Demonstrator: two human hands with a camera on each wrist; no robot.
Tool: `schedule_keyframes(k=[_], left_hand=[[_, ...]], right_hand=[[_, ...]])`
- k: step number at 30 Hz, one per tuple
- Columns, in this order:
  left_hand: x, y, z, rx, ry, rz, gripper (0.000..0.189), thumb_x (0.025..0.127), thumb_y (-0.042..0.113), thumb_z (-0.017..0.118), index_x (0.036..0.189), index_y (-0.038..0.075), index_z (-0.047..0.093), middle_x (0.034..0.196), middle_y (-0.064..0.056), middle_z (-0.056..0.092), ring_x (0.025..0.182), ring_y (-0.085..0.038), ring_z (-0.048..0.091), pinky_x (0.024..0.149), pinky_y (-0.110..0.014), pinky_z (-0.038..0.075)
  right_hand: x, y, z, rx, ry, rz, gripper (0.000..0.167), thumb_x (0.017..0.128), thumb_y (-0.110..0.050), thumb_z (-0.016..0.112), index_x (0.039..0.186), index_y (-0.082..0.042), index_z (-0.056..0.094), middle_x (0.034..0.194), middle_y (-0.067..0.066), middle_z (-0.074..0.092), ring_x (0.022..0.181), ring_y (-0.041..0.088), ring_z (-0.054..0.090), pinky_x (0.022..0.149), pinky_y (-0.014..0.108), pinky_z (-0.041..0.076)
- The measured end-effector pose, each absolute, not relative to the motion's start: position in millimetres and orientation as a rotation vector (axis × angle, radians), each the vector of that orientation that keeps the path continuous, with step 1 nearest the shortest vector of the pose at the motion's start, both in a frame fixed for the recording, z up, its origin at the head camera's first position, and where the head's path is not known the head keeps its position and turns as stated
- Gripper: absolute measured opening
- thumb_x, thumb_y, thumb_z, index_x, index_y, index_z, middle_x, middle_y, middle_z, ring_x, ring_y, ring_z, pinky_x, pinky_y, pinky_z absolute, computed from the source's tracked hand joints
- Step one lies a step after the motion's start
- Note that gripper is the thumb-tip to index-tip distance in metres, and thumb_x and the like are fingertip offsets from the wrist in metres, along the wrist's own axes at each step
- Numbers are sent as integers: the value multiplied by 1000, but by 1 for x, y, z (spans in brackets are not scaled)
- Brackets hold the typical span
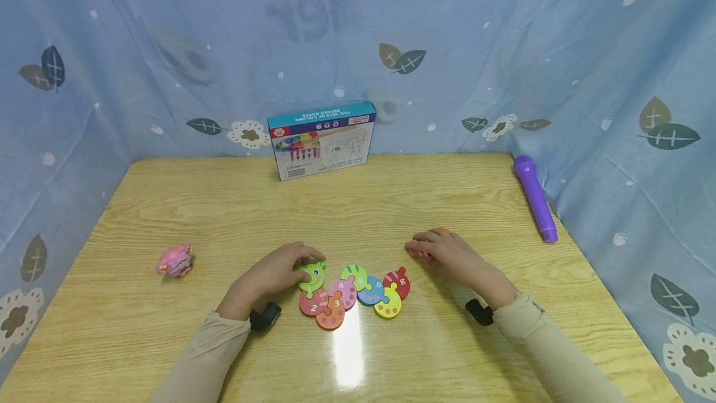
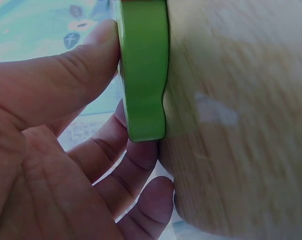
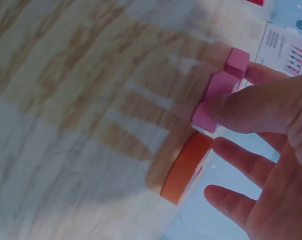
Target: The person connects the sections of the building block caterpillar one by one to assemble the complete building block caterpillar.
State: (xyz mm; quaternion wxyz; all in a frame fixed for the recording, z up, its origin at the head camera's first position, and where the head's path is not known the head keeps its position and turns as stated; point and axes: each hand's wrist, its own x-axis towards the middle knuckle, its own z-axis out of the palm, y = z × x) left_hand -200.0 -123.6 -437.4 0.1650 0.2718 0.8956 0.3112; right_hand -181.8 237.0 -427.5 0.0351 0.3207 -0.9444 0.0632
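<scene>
A chain of colourful numbered puzzle pieces lies on the table, from the green caterpillar-face piece (image 1: 316,275) through the orange piece marked 3 (image 1: 330,316) to the red piece marked 8 (image 1: 398,283). My left hand (image 1: 278,270) pinches the green face piece at its edge, thumb on one side and fingers on the other, as the left wrist view shows. To the right of the chain, my right hand (image 1: 450,258) pinches a pink puzzle piece (image 3: 221,90), low over the tabletop. Beside its fingertips is another piece, orange-edged (image 3: 185,167), mostly covered by the hand in the head view.
A toy box (image 1: 324,143) stands upright at the table's back edge, before a blue patterned curtain. A purple toy microphone (image 1: 536,198) lies along the right edge. On the left sits a small pink toy (image 1: 175,260).
</scene>
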Motion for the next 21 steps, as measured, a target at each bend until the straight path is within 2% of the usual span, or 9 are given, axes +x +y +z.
schedule_keyframes(k=[8, 14, 21], left_hand=[[-200, -124, -438, 763, 2547, 889, 34, 82, 6, 67, 114, 17, 63, 104, 0, 58, 99, -19, 54, 89, -40, 44], [-201, -125, -438, 755, 2550, 888, 34, 83, 7, 66, 114, 18, 63, 104, 1, 58, 98, -18, 54, 89, -40, 44], [-201, -125, -439, 762, 2547, 894, 34, 83, 7, 67, 114, 17, 63, 103, 0, 58, 98, -18, 54, 88, -40, 44]], right_hand=[[-184, 229, -426, 1056, -2815, 262, 32, 79, -6, 71, 109, -15, 67, 103, 2, 63, 98, 22, 57, 83, 41, 46], [-182, 219, -425, 1181, -2779, 315, 35, 75, -7, 74, 109, -11, 67, 101, 5, 61, 91, 19, 56, 78, 33, 50], [-175, 212, -425, 1211, -2792, 318, 39, 72, -7, 73, 111, -10, 66, 101, 5, 60, 87, 18, 55, 74, 33, 48]])
